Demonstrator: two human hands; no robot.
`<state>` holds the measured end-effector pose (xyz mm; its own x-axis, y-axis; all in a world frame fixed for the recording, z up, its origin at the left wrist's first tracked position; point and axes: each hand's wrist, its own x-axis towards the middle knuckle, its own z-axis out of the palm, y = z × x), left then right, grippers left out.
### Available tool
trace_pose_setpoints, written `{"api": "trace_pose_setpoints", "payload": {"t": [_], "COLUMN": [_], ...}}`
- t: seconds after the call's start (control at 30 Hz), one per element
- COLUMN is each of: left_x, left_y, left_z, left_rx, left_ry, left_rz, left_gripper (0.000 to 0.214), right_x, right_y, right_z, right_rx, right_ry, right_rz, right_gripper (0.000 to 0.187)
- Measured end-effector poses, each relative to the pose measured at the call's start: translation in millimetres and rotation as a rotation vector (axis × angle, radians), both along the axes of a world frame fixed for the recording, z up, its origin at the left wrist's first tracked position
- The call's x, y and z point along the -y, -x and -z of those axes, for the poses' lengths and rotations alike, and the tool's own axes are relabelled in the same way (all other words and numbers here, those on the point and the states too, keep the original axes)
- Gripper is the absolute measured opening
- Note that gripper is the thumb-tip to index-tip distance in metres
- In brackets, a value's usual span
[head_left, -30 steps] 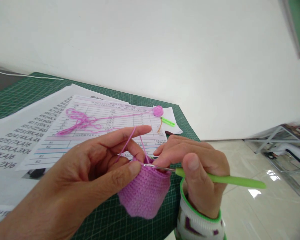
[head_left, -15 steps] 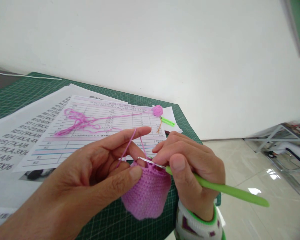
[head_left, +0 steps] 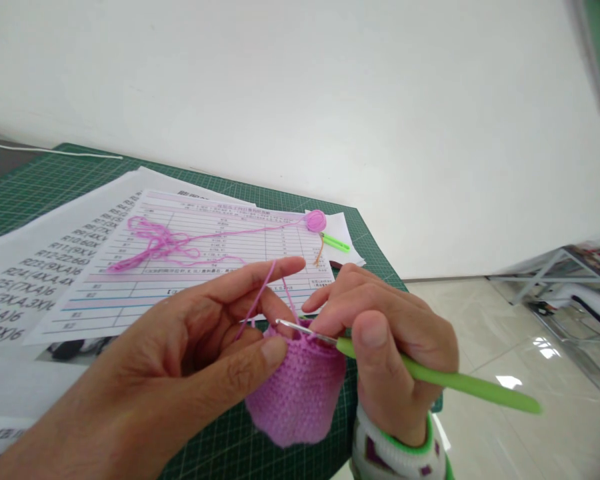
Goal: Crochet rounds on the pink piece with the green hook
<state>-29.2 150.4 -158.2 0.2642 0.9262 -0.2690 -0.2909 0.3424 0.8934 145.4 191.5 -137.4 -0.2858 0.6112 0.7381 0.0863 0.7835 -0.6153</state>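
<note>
Between thumb and fingers, my left hand (head_left: 190, 353) pinches the top edge of a pink crocheted piece (head_left: 297, 400), which hangs down like a small cup. Pink working yarn (head_left: 257, 300) loops over my raised left index finger and runs down to the stitches. My right hand (head_left: 395, 347) grips a crochet hook (head_left: 470, 385) by its green handle. The hook's metal shaft lies across the upper rim of the piece, its tip close to my left fingertips. Some of my left fingers are hidden behind the thumb and the work.
Printed sheets (head_left: 105, 287) lie on a green cutting mat (head_left: 20, 200). On them are a loose tangle of pink yarn (head_left: 155, 243), a small pink yarn ball (head_left: 315, 221) and a light green tool (head_left: 336, 243). A white wall (head_left: 300, 100) rises behind; a metal rack (head_left: 555, 280) stands at right.
Both hands, the crocheted piece and the hook have shifted slightly down and to the right. Both holds stay the same.
</note>
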Motion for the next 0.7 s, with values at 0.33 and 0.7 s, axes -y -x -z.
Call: {"api": "trace_pose_setpoints", "payload": {"t": [0.33, 0.7], "left_x": [-4.6, 1.9], "left_y": [-1.1, 0.0], "left_z": [-3.5, -2.5], "left_rx": [0.026, -0.085], "left_ry": [-0.089, -0.083], "left_rz": [-0.153, -0.12], "left_gripper": [0.061, 0.062], "right_x": [-4.8, -3.8], "right_y": [-14.0, -19.8], "right_z": [-5.9, -8.1], "right_rx": [0.041, 0.147], "right_ry": [0.081, 0.031], "right_rz": [-0.193, -0.12], "right_gripper": [0.032, 0.024]}}
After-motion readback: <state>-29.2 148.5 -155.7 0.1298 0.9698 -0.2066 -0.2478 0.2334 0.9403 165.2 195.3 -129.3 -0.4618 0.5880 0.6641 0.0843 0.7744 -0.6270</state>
